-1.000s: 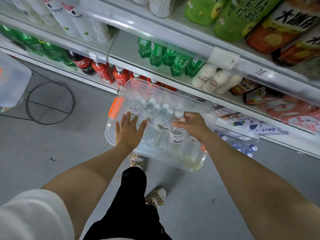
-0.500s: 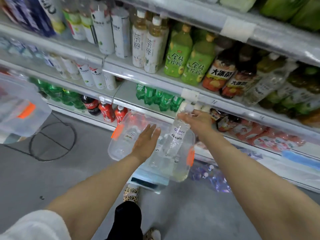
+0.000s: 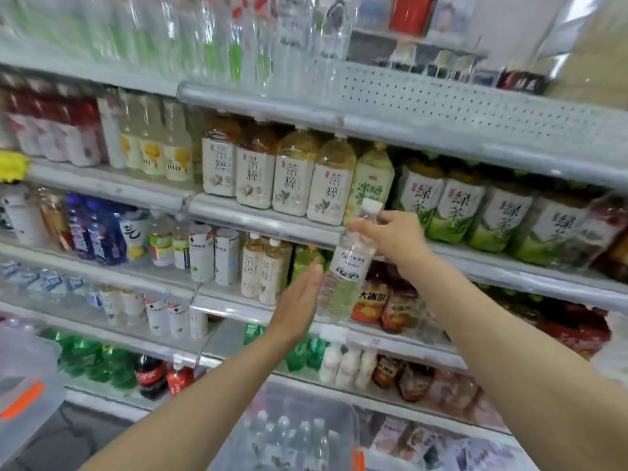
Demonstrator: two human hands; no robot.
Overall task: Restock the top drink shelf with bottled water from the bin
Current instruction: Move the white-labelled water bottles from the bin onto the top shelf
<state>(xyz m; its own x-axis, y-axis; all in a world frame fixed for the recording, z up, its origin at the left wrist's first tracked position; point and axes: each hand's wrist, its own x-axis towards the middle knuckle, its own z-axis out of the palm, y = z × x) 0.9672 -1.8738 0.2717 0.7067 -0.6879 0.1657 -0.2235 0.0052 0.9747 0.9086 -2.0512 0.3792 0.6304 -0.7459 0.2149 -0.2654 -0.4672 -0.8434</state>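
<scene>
The clear plastic bin with an orange latch (image 3: 258, 401) sits low in front of the bottom shelf and holds several small white-capped water bottles (image 3: 283, 433). The right hand (image 3: 390, 239) grasps 1 clear water bottle with a white cap and white label (image 3: 350, 263) near its neck. The bottle is slightly tilted in front of the middle shelves, well below the grey perforated top shelf (image 3: 441, 107). The bottle's print is too small to read. The left hand (image 3: 299, 300) is released, fingers straight, just beside the bottle's lower half.

Readable labels: 茶粹 on pale tea bottles (image 3: 292, 178), 绿茶 on green-labelled bottles (image 3: 455, 209) and Coca-Cola on dark cola bottles (image 3: 151, 375).
</scene>
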